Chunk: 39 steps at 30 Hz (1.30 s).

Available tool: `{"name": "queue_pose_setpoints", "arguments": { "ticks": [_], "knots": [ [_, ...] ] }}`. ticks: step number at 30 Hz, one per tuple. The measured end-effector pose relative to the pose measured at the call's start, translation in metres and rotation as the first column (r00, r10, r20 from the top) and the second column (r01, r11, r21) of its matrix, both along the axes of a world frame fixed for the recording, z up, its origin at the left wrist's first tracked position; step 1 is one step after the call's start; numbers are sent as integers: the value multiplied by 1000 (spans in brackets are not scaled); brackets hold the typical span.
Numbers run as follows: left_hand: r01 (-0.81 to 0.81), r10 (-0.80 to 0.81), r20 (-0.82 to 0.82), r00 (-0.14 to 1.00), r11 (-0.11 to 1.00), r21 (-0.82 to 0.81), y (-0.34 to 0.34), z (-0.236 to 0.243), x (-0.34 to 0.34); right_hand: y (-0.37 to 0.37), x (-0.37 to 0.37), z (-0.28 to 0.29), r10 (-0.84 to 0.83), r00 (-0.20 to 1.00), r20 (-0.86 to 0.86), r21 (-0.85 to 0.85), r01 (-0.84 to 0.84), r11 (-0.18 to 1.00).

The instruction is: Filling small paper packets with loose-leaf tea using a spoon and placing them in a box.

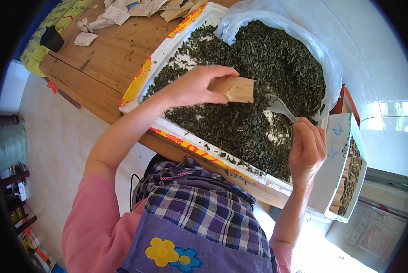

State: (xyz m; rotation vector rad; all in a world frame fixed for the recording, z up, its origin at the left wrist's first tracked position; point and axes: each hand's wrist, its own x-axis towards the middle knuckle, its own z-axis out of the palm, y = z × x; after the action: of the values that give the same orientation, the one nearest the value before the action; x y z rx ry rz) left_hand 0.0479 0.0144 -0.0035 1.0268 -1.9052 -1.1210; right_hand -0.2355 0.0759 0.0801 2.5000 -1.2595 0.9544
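A small brown paper packet (236, 89) lies on its side in my left hand (199, 85), its end facing right. My left thumb and fingers pinch the packet from both sides above the dark dried leaves (240, 123). In my right hand (307, 143) is a pale fork (281, 108), its tines just right of the packet's end and over the leaves. The leaves are spread in a shallow white foam tray (231, 166) with yellow and red tape on its rim. More leaves spill from a clear plastic bag (324, 57) at the tray's far right.
A white box (340, 154) full of upright brown packets stands to the right of the tray. Torn paper wrappers (117, 15) are scattered on the wooden table (92, 68) at the back left. A black cup (52, 38) stands at the table's left edge.
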Motion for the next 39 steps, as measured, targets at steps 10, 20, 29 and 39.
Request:
{"name": "queue_pose_setpoints", "arguments": {
  "ticks": [10, 20, 29, 39],
  "knots": [
    [221, -108, 648, 754, 971, -94, 16, 22, 28, 38, -36, -14, -141, 989, -52, 406, 150, 901],
    [183, -103, 443, 890, 973, -143, 18, -1, -5, 33, -23, -49, -366, 871, 327, 723, 18, 691],
    [154, -151, 120, 981, 988, -20, 16, -4, -14, 28, -11, -20, -337, 844, 416, 599, 24, 800],
    [120, -94, -120, 988, 964, 238, 16, -12, -14, 13, 7, 16, 49, 999, -24, 9, -49, 999]
  ]
}}
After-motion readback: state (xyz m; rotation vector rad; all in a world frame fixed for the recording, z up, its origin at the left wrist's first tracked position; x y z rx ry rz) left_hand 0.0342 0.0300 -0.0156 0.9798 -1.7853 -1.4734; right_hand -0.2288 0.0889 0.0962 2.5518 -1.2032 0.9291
